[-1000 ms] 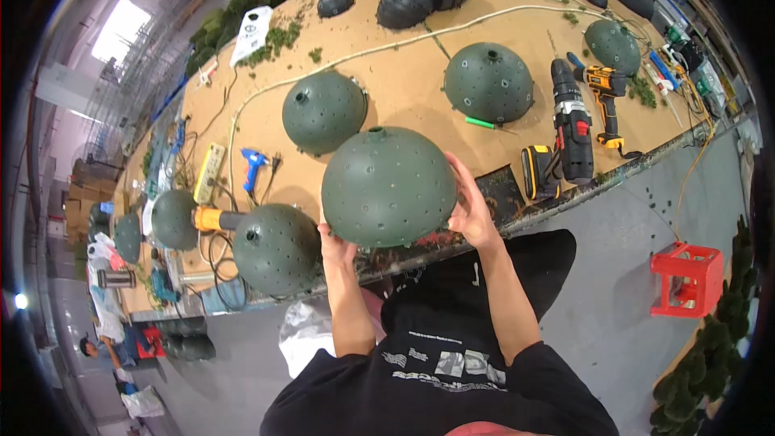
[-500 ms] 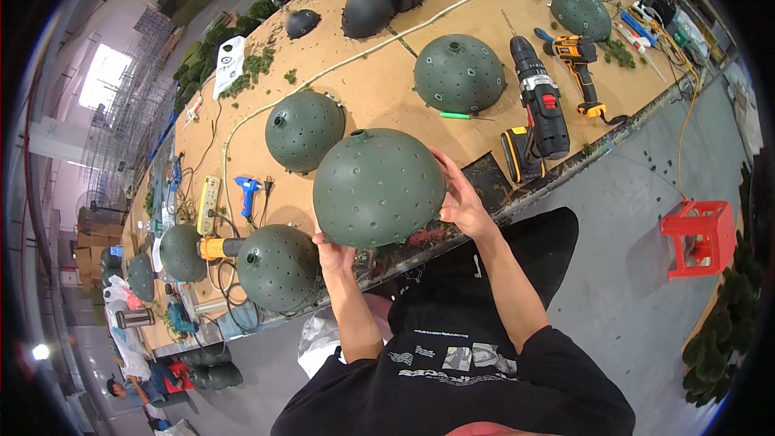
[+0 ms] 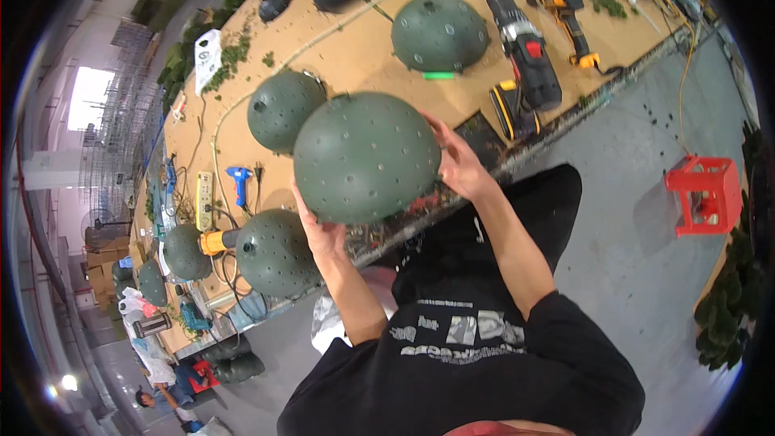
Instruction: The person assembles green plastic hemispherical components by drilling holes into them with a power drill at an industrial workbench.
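The dark green dome (image 3: pixel 367 157) is a smooth, matte half-sphere dotted all over with small round holes set in a fairly even pattern. It is lifted clear of the tabletop (image 3: pixel 355 56), held up over the near edge in front of the person's chest, rounded side toward the camera. The left hand (image 3: pixel 321 234) cups it from below at its lower left rim, fingers closed against the shell. The right hand (image 3: pixel 456 163) presses on its right side, fingers spread and wrapped round the rim, so both hands are clamped on the dome.

Just behind it, on the tabletop, sits a second green dome (image 3: pixel 284 109) of the same kind, partly hidden by the held one. A third perforated dome (image 3: pixel 274 252) rests at the near edge toward the left, with a yellow power tool (image 3: pixel 214 241) just beside it. A fourth dome (image 3: pixel 440 31) lies farther back toward the right, a small bright green stick (image 3: pixel 438 76) at its foot. To its right lie a black and red cordless drill (image 3: pixel 525 44) and a yellow and black drill (image 3: pixel 565 8). A blue glue gun (image 3: pixel 239 184) and a pale power strip (image 3: pixel 205 200) lie toward the left end. On the grey floor to the right stands a red plastic stool (image 3: pixel 704 192).
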Demonstrator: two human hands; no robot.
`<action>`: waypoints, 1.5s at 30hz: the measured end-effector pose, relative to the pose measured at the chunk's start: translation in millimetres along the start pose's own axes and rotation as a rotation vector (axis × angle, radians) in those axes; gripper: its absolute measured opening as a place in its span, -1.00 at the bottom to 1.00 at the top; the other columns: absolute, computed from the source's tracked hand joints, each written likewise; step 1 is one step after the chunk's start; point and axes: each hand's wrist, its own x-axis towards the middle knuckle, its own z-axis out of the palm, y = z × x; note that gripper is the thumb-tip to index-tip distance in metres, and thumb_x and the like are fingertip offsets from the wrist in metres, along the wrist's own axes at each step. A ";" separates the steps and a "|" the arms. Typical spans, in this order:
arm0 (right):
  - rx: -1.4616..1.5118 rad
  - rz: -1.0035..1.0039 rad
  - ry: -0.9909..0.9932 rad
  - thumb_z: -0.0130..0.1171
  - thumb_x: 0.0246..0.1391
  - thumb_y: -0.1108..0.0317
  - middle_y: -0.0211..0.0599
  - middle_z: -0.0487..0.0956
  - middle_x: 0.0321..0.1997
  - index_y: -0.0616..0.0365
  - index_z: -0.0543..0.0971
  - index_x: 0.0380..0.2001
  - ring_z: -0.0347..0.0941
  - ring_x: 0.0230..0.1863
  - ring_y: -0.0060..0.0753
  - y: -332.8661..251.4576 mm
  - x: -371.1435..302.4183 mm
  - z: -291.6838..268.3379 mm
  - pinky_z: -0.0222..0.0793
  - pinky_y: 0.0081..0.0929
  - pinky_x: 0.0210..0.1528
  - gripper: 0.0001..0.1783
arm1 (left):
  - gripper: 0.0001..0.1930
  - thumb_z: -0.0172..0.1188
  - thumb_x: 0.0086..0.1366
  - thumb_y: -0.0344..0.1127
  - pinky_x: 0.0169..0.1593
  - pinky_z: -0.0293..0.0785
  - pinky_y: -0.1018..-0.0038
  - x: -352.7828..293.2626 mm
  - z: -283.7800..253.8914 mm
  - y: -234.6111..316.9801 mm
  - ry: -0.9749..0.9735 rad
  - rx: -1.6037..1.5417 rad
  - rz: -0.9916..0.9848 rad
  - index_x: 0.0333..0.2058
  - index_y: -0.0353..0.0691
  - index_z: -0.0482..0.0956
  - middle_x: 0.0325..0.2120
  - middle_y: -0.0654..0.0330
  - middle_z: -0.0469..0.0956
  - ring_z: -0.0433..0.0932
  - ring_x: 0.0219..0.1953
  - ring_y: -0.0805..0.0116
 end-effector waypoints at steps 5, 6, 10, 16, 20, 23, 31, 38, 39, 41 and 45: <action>-0.066 -0.045 -0.073 0.53 -0.06 -0.21 -0.14 0.10 0.57 0.30 0.00 0.51 0.07 0.56 -0.24 -8.9 5.5 0.2 0.06 -0.15 0.54 0.34 | 0.23 0.59 -0.14 0.32 0.33 0.44 0.06 3.2 -3.1 11.0 -0.005 0.035 -0.017 0.44 -0.04 0.15 0.32 0.18 0.29 0.36 0.33 0.12; -0.059 -0.045 -0.074 0.56 -0.11 -0.20 -0.14 0.12 0.56 0.31 0.00 0.51 0.09 0.55 -0.24 -8.6 5.9 -0.6 0.07 -0.16 0.53 0.37 | 0.24 0.59 -0.15 0.32 0.33 0.44 0.06 4.2 -3.8 11.5 -0.018 0.043 -0.023 0.44 -0.03 0.15 0.31 0.18 0.30 0.37 0.32 0.12; 0.012 -0.004 -0.050 0.59 -0.16 0.02 -0.06 0.15 0.53 0.28 -0.01 0.52 0.14 0.52 -0.21 -6.8 3.4 -2.6 0.11 -0.18 0.50 0.34 | 0.28 0.61 -0.20 0.33 0.34 0.42 0.06 1.4 -1.0 10.8 0.041 0.051 -0.039 0.45 -0.02 0.13 0.29 0.21 0.31 0.36 0.32 0.14; 0.121 -0.005 -0.051 0.52 -0.08 0.13 -0.09 0.18 0.52 0.40 -0.02 0.49 0.17 0.50 -0.24 -4.4 -1.6 -5.7 0.12 -0.21 0.49 0.25 | 0.22 0.58 -0.09 0.31 0.33 0.41 0.09 -3.4 13.4 14.1 -0.008 0.136 0.005 0.45 -0.04 0.12 0.33 0.23 0.27 0.34 0.34 0.16; 0.173 -0.021 -0.086 0.50 -0.05 0.17 -0.10 0.18 0.52 0.36 0.00 0.50 0.16 0.50 -0.23 -1.1 0.5 -4.3 0.07 -0.20 0.51 0.21 | 0.15 0.54 -0.01 0.30 0.33 0.40 0.08 -2.1 -5.2 8.5 0.002 0.099 -0.025 0.44 -0.05 0.16 0.33 0.25 0.30 0.35 0.34 0.18; 0.049 0.003 -0.058 0.51 -0.06 0.20 -0.09 0.18 0.52 0.32 0.02 0.50 0.13 0.52 -0.22 -4.5 2.4 1.8 0.02 -0.20 0.53 0.20 | 0.03 0.51 0.04 0.29 0.34 0.37 0.04 -1.5 -18.2 3.0 0.013 -0.011 -0.031 0.39 -0.04 0.29 0.29 0.27 0.39 0.36 0.34 0.19; -0.103 0.005 -0.029 0.55 -0.14 0.02 -0.03 0.18 0.51 0.36 -0.02 0.51 0.10 0.54 -0.18 -15.3 2.5 18.5 0.00 -0.17 0.54 0.33 | -0.12 0.37 0.17 0.34 0.41 0.24 0.04 2.3 -40.9 -2.0 -0.091 -0.139 -0.078 0.33 -0.08 0.44 0.31 0.24 0.44 0.36 0.36 0.18; -0.080 -0.009 -0.039 0.59 -0.17 0.05 -0.01 0.19 0.51 0.37 -0.01 0.51 0.10 0.54 -0.16 -16.1 2.1 22.9 -0.02 -0.17 0.55 0.34 | -0.12 0.36 0.18 0.35 0.39 0.26 0.04 -3.4 -50.5 -3.4 -0.066 -0.128 -0.074 0.32 -0.10 0.43 0.31 0.20 0.43 0.36 0.35 0.16; -0.064 -0.016 -0.050 0.58 -0.15 0.15 -0.02 0.16 0.52 0.33 0.00 0.51 0.10 0.54 -0.15 -16.2 1.8 21.2 0.04 -0.16 0.53 0.29 | -0.08 0.38 0.12 0.38 0.43 0.19 0.00 -3.7 -50.7 -3.8 -0.022 -0.085 -0.093 0.33 -0.04 0.42 0.33 0.22 0.39 0.32 0.38 0.13; -0.046 -0.018 -0.069 0.57 -0.13 0.26 -0.03 0.14 0.53 0.30 0.01 0.51 0.09 0.53 -0.13 -15.0 2.1 18.3 0.11 -0.14 0.51 0.25 | -0.04 0.40 0.06 0.42 0.46 0.12 -0.05 -3.1 -51.9 -4.0 0.027 -0.042 -0.104 0.34 0.02 0.41 0.36 0.23 0.36 0.27 0.40 0.11; -0.053 -0.012 -0.015 0.58 -0.17 0.18 -0.06 0.20 0.50 0.29 0.04 0.50 0.11 0.53 -0.16 -15.7 1.3 14.5 0.05 -0.15 0.52 0.26 | -0.09 0.33 0.14 0.41 0.44 0.15 -0.02 -2.7 -22.1 -0.6 -0.006 0.020 -0.056 0.33 -0.03 0.42 0.34 0.23 0.39 0.29 0.39 0.13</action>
